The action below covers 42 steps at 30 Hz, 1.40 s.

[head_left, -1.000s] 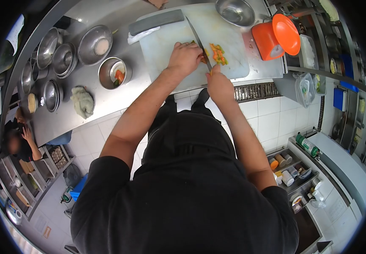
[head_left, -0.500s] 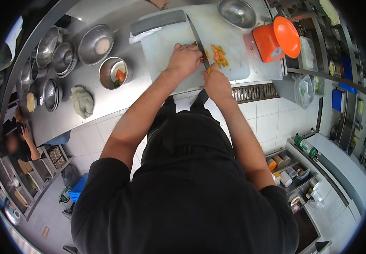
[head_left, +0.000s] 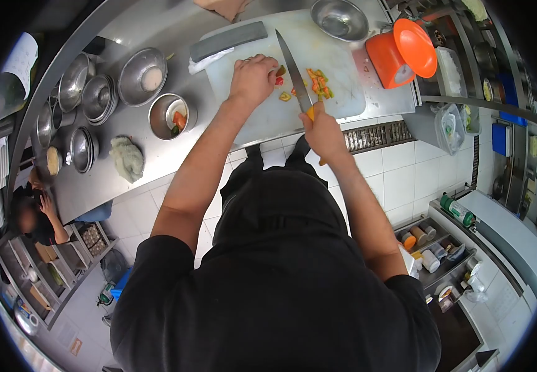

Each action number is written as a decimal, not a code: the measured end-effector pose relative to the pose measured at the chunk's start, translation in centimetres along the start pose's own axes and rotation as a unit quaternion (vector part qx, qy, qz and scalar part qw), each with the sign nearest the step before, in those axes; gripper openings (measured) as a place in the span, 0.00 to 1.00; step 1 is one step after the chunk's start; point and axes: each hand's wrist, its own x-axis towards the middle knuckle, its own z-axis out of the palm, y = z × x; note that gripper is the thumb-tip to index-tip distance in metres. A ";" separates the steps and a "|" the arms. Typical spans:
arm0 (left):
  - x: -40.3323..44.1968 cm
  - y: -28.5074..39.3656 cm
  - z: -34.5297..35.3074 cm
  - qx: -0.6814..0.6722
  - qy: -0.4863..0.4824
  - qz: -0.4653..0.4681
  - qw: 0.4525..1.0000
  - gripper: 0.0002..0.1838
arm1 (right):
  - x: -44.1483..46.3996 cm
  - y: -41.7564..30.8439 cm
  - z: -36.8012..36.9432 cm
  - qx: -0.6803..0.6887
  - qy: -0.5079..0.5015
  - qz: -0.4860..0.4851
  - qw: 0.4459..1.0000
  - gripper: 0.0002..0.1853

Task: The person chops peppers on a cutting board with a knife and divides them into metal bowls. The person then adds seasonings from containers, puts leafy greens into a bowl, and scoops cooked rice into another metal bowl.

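My right hand (head_left: 325, 135) is wrapped round the yellow handle of a kitchen knife (head_left: 294, 69), whose long blade points away across the white cutting board (head_left: 250, 126). My left hand (head_left: 254, 77) is over the board, left of the blade, with its fingers bent together. At its fingertips is a red and green vegetable piece (head_left: 279, 80), perhaps tomato or pepper; the fingers partly hide it. Chopped orange and green vegetable pieces (head_left: 320, 85) lie right of the blade. One small cut piece (head_left: 285, 97) is on the board just left of the blade.
A steel pot (head_left: 160, 127) with red and green pieces stands left of the board, near a grey-green cloth (head_left: 126, 159) and several steel bowls (head_left: 98, 99). Behind are a dark grey block (head_left: 230, 39) and a bowl (head_left: 341, 23). An orange scale (head_left: 387, 61) stands right. Another person (head_left: 46, 214) is far left.
My left hand has moved left, away from the blade, with the vegetable piece at its fingertips. The right hand and knife have shifted slightly toward me, and a small cut piece shows beside the blade.
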 end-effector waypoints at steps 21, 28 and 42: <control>-1.3 1.4 1.2 0.009 -0.049 0.017 0.999 0.09 | 1.8 1.5 -2.7 -0.065 0.025 -0.044 0.997 0.20; 0.4 1.3 2.1 0.030 -0.039 0.018 0.999 0.08 | 1.3 1.1 -3.2 -0.087 -0.004 -0.034 0.996 0.21; 0.5 1.4 2.0 0.018 -0.042 0.042 0.998 0.06 | 1.1 -1.4 -2.3 -0.086 -0.007 -0.004 0.996 0.20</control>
